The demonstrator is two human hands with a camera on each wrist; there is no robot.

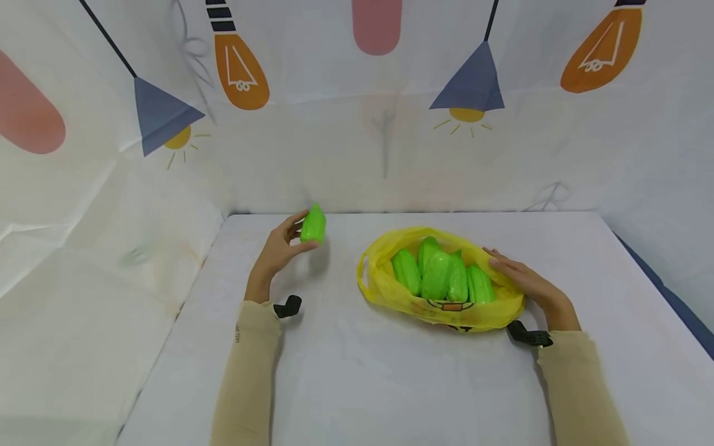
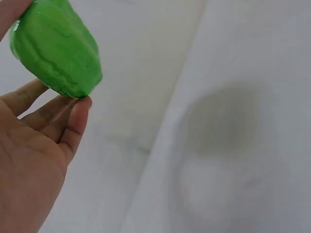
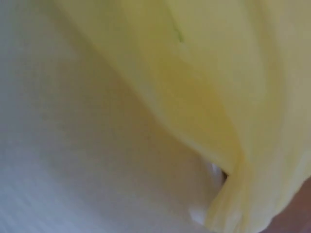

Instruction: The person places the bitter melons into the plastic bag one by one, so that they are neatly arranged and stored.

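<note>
At the left back of the white table, my left hand (image 1: 281,244) pinches a small green packet (image 1: 313,225) in shiny plastic wrap. The packet is held up above the tabletop, its pointed end upward. In the left wrist view, the packet (image 2: 58,48) lies between the thumb and the fingertips (image 2: 80,114). Right of centre sits a yellow plastic bag (image 1: 385,297), its mouth wide, with several similar green packets (image 1: 437,275) inside. My right hand (image 1: 524,282) rests against the bag's right side, fingers stretched along the rim; its thumb is hidden. Yellow plastic (image 3: 209,87) fills much of the right wrist view.
The white tabletop (image 1: 390,384) extends in front of the bag and between the hands. Behind it hangs a white sheet (image 1: 312,148) printed with lamps and bulbs. A loop handle (image 1: 362,279) of the bag sticks out left. Black wrist cameras (image 1: 288,306) sit on both wrists.
</note>
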